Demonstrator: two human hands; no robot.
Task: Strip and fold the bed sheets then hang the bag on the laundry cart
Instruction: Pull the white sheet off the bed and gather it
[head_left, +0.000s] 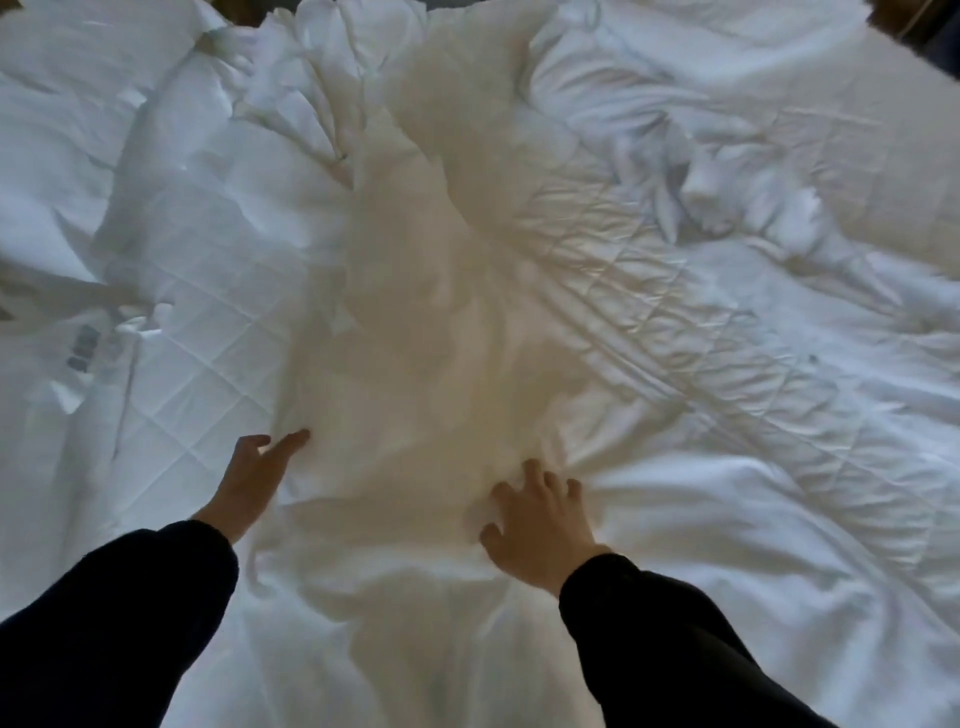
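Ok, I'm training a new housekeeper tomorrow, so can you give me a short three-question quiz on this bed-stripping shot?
1. True or false: the left hand touches the edge of the sheet with an outstretched finger.
2. The right hand is: A) lifted clear of the bed; B) digging bent fingers into the sheet, which creases around them; C) holding a bag.
3. Fill in: the surface left bare on either side of the sheet is a ____ mattress pad.

Key: 1 true; 2 B; 3 quilted.
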